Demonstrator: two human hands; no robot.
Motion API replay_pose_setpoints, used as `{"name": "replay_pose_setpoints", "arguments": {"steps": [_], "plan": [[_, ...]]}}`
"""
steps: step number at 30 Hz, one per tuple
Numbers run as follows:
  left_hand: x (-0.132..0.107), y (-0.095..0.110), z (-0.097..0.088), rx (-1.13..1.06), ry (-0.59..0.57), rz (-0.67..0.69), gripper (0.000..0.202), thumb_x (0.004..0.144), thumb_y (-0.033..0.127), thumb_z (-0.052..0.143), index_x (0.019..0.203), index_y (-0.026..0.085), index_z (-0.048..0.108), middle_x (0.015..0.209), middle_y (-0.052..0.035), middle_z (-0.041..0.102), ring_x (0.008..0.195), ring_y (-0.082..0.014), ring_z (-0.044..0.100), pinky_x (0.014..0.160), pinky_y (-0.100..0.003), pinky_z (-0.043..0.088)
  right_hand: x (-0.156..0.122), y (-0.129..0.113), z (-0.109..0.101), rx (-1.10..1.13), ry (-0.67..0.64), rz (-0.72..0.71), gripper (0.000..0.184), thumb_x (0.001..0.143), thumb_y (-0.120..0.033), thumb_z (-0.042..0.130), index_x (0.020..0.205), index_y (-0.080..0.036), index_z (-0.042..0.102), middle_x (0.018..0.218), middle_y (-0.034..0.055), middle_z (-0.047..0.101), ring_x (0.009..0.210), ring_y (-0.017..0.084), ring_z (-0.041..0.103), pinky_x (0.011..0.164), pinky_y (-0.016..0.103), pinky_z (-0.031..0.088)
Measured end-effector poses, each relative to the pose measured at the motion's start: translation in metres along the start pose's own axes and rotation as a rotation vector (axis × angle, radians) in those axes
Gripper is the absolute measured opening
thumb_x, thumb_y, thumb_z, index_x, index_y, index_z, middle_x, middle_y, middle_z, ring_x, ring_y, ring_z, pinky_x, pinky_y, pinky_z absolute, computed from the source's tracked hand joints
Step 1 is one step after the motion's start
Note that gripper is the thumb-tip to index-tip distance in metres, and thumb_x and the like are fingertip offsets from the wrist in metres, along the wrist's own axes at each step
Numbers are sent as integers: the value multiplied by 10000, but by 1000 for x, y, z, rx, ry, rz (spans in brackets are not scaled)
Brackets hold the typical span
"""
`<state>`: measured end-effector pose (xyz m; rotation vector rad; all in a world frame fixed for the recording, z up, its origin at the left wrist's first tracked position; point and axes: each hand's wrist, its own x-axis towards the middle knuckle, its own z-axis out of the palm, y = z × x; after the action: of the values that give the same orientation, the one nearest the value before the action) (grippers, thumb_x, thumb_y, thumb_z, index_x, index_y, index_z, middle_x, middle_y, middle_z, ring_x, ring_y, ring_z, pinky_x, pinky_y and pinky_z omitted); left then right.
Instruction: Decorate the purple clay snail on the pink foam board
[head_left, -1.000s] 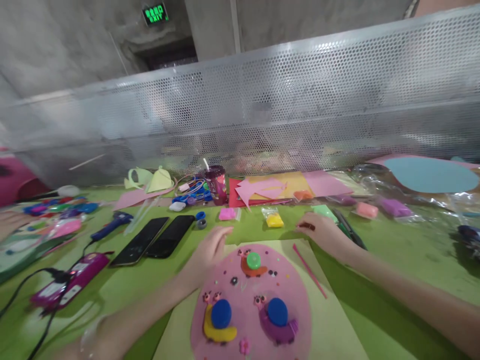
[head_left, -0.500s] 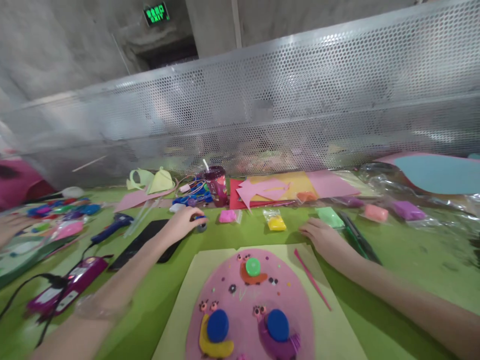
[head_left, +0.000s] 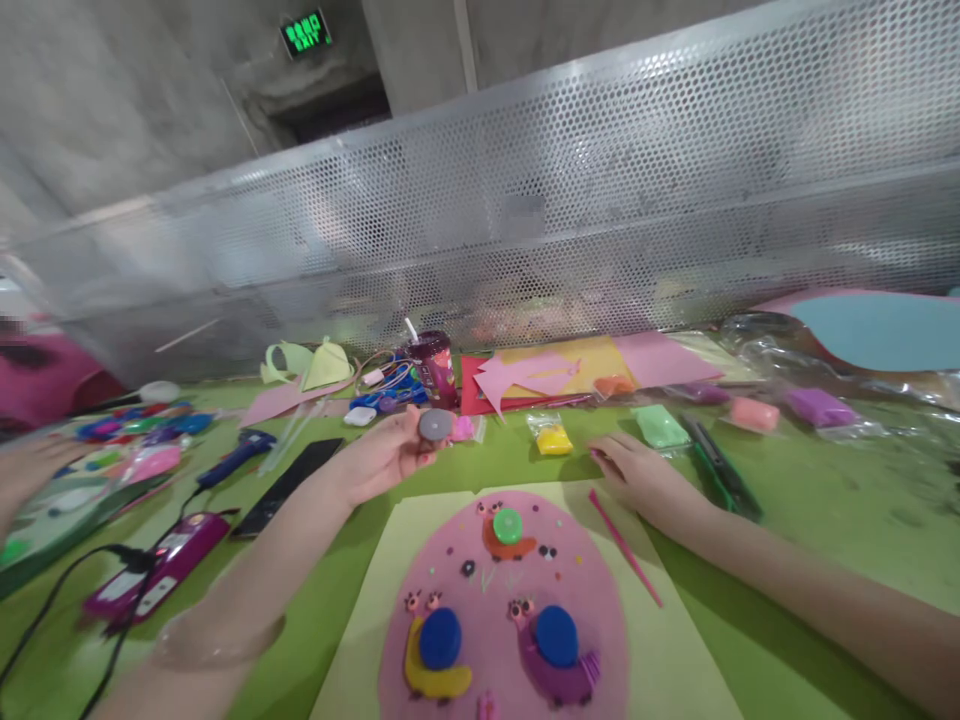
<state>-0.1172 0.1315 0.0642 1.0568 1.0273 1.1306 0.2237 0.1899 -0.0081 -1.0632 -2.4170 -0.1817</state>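
My left hand (head_left: 382, 455) is raised a little above the green table (head_left: 825, 510), fingers closed on a small grey bottle cap (head_left: 436, 425). My right hand (head_left: 637, 472) lies flat on the table, fingers stretched out, beside a thin pink stick (head_left: 625, 546). In front of me a pink round board (head_left: 510, 610) rests on a pale yellow sheet (head_left: 675, 660). It carries three clay snails topped with one green cap (head_left: 508, 525) and two blue caps (head_left: 441, 638).
Clay packets in yellow (head_left: 553, 439), green (head_left: 660, 427), pink and purple lie beyond my hands. A black phone (head_left: 289, 482), a purple device with a cable (head_left: 154, 570), scissors, a dark cup (head_left: 433, 368) and coloured paper sit further back. Another person's hand (head_left: 30, 465) shows at the left edge.
My left hand reached from the pink board out to the caps near the phones, picked up a grey cap and lifted it back toward the middle. My right hand stayed put.
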Motion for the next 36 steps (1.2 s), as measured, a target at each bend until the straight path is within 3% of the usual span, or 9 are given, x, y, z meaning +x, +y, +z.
{"name": "replay_pose_setpoints", "arguments": {"steps": [4,8,11,14,18,22,27,31,36], "plan": [[0,-3,27,179,-54,67,303,919,396,508,1004,116,590,934,-59,620,734,-139,607,621,-282,519,-2,-1,1,3,8,-50,174,923,-258,531,1040,-146,592,988,47,622,880,164,611,780,365,523],[6,-4,29,460,-37,118,294,919,372,514,1070,128,578,1038,-79,614,852,-176,617,726,-348,529,-2,1,0,-3,4,-68,134,921,-251,530,950,-142,604,930,33,621,833,148,605,753,343,519],[13,-7,10,748,29,133,270,893,290,571,1117,141,567,1134,-86,585,975,-218,595,824,-420,510,-2,3,2,-5,-2,-78,125,918,-243,533,917,-141,606,926,32,620,849,153,601,769,352,512],[17,-14,-19,993,123,111,258,902,293,555,1119,155,569,1157,-88,576,994,-221,586,842,-425,504,-2,5,4,-3,-16,-98,131,915,-245,538,958,-142,608,949,38,622,886,166,600,810,381,503],[23,-20,-54,1160,250,125,303,901,300,555,1168,157,541,1190,-95,557,1016,-233,579,848,-439,501,-2,6,7,-19,-27,-94,179,915,-266,540,1036,-144,594,1003,51,616,915,177,600,817,391,504],[37,-16,-72,1169,291,125,303,904,297,552,1173,161,539,1202,-97,551,1019,-232,578,848,-438,503,-2,5,8,-48,-36,-81,173,919,-276,535,1019,-151,600,1033,56,614,907,171,601,808,381,509],[41,-12,-75,1019,270,53,285,906,302,547,1152,157,551,1166,-90,570,982,-221,592,824,-418,515,-2,5,8,-52,-35,-72,188,917,-282,539,1036,-148,595,1046,59,610,909,174,601,800,382,511],[29,-7,-60,811,231,43,308,906,307,548,1169,147,537,1157,-94,572,969,-220,598,810,-419,520,-2,6,6,-22,-43,-75,219,915,-287,543,1077,-146,581,1056,63,605,926,183,599,804,389,511],[19,1,-28,659,164,82,310,908,311,544,1172,149,534,1157,-94,571,967,-218,598,808,-417,520,-1,5,7,21,-45,-49,204,917,-291,538,1055,-149,591,1059,64,607,923,179,598,810,390,508]]}}
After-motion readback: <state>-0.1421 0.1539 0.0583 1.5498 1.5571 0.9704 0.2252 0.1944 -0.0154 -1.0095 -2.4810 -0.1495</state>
